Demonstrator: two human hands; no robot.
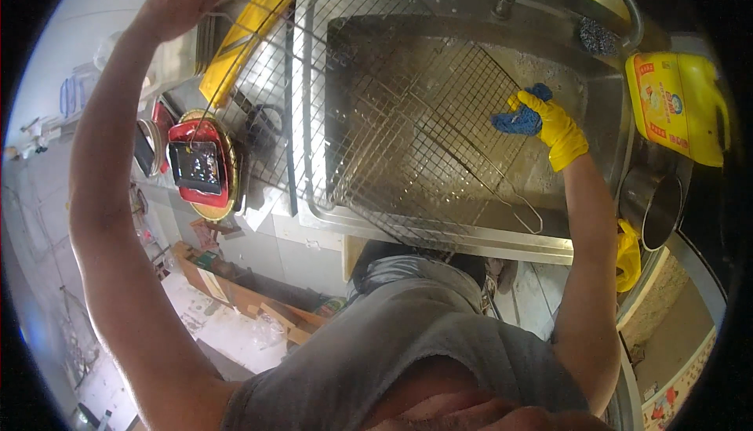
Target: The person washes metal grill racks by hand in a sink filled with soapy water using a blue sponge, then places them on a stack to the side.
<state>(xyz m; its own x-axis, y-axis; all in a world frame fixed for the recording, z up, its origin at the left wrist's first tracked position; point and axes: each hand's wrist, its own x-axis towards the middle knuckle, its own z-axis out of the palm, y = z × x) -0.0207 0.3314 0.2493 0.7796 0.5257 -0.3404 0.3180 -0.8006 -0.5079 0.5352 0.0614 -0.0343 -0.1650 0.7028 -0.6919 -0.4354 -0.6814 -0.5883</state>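
Note:
A hinged wire grill basket (438, 131) lies opened out, with one mesh half in the stainless steel sink (376, 28) and the other raised to the left. My bare left hand (183, 4) is curled at the raised half's wire handle, at the upper left; its fingertips are partly hidden. In a yellow rubber glove, my right hand (553, 125) grips a blue scrubbing cloth (517, 122) against the right edge of the lower mesh. The lower half's long handle points toward my body. Murky, wet-looking liquid covers the sink bottom.
A faucet (503, 1) arches over the sink's back, near a steel wool scourer (599, 35). At right stand a yellow jug (676, 107) and a metal pot (653, 207). Leftward are a yellow mandoline slicer (244, 45) and stacked dishes topped by a black tray (197, 166).

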